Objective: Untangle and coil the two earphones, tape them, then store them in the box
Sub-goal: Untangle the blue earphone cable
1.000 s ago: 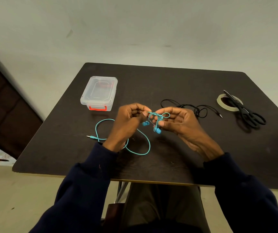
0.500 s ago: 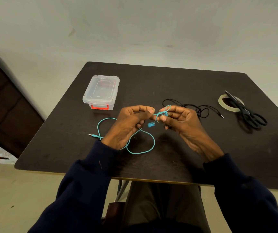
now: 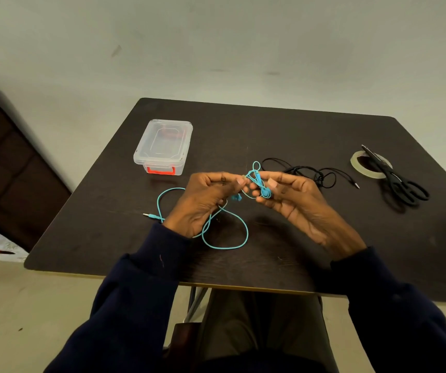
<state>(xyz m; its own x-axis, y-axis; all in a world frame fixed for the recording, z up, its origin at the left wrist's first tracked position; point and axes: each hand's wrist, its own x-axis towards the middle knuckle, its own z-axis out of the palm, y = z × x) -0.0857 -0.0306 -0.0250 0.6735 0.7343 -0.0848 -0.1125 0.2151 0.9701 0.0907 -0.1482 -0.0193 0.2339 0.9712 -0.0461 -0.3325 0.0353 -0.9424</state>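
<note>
Both hands hold the knotted end of the turquoise earphone [image 3: 257, 179] above the dark table [image 3: 270, 130]. My left hand [image 3: 205, 203] pinches the knot from the left, my right hand [image 3: 291, 197] pinches it from the right. The rest of its cable loops on the table below my hands, plug lying at the left. The black earphone [image 3: 310, 173] lies tangled just behind my right hand. A clear box [image 3: 164, 145] with a red latch stands shut at the back left. A tape roll [image 3: 370, 165] lies at the right.
Black scissors [image 3: 399, 181] lie across the tape roll at the right. The table's front edge runs just above my lap. A dark cabinet stands at the left, off the table.
My hands have lifted slightly and drawn a little apart. The knot has loosened, with a small loop now standing above my fingers and one earbud in my right fingers.
</note>
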